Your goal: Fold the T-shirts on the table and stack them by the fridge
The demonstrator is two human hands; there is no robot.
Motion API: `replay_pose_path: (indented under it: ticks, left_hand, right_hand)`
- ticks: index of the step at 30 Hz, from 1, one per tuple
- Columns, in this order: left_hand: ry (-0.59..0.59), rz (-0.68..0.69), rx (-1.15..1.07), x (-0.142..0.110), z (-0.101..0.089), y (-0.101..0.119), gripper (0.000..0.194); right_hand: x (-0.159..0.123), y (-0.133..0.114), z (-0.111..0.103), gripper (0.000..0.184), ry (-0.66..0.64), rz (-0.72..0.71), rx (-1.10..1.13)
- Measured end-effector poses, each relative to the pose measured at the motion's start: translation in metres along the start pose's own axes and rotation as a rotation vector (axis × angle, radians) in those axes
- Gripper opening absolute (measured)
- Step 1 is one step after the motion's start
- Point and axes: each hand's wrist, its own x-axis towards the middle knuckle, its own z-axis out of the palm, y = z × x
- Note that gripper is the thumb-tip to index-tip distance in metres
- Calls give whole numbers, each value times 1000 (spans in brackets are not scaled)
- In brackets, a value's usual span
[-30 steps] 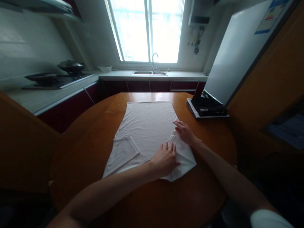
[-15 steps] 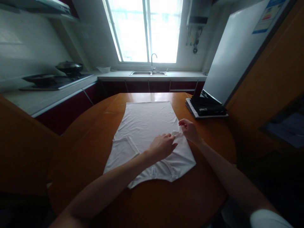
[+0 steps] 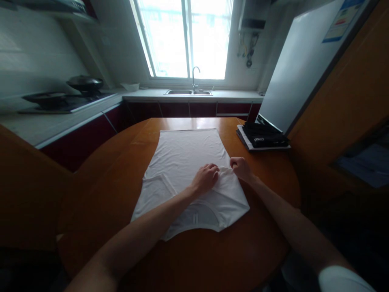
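A white T-shirt lies spread on the wooden table, its neckline towards me and its bottom hem at the far side. The left sleeve is folded inward over the body. My left hand rests on the right half of the shirt, fingers curled at the inner end of the right sleeve's hem; its fingertips are partly hidden. At the shirt's right edge, my right hand is closed on the outer end of that same hem. A short stretch of sleeve cloth shows between the two hands.
A stack of folded dark and white clothes sits at the table's far right. Beyond are a counter with a sink, and a stove with pans at left. A refrigerator stands at right.
My left hand has shifted slightly left and away from me, settling on the sleeve hem. The fingers of my right hand have closed and come down a little at the shirt's edge.
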Motion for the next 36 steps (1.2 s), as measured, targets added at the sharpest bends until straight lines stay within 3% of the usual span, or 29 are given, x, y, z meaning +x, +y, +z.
replay_pose_path:
  ticks: [8, 11, 14, 20, 25, 29, 36]
  left_hand:
    - [4, 9, -24, -2, 3, 1, 26]
    - [15, -18, 18, -2, 3, 1, 25]
    - [26, -44, 48, -2, 1, 2, 24]
    - [3, -81, 75, -4, 0, 4, 21]
    - [10, -72, 62, -4, -2, 6, 21]
    - [11, -74, 71, -4, -2, 6, 21]
    - [2, -50, 62, -4, 2, 2, 22]
  right_hand:
    - [-1, -1, 9, 26, 50, -101, 17]
    - [-2, -4, 15, 17, -11, -92, -124]
    - [-3, -8, 18, 18, -54, -89, -181]
    - [-4, -13, 14, 31, 27, -185, -126]
    - [-3, -16, 7, 49, 90, -212, 61]
    - [-5, -20, 4, 51, 143, -228, 163]
    - [-3, -19, 6, 48, 106, -224, 111]
